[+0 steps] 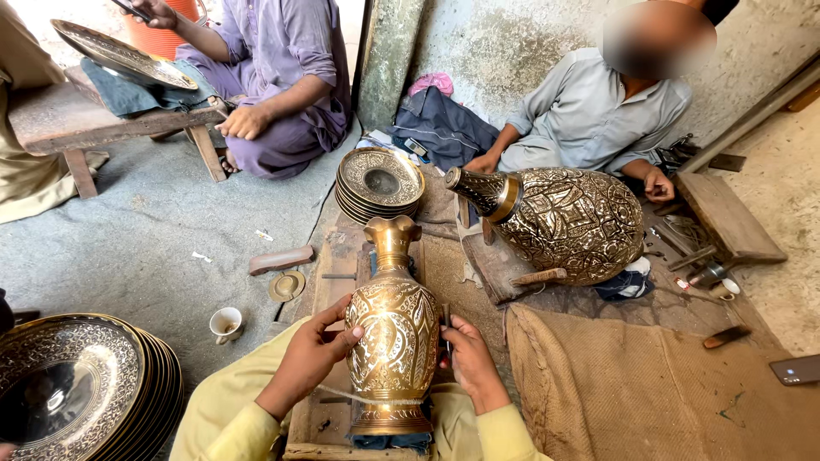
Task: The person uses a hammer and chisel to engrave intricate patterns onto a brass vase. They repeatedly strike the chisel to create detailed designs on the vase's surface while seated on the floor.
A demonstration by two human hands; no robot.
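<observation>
Upright engraved brass vase (395, 329) on a wooden bench (329, 282), steadied between both forearms. Left hand (314, 346) cups its belly, fingers curled; right hand (465, 354) presses the opposite side, gripping a thin dark tool (447, 329). Stacked brass plates (380, 183) lie beyond.

The person wears a loose pale yellow garment whose long sleeves reach down to both wrists and end in plain, soft, slightly creased cuffs, leaving the left hand (312, 350) and the right hand (468, 357) bare, with no rings, watch or gloves showing on either.
</observation>
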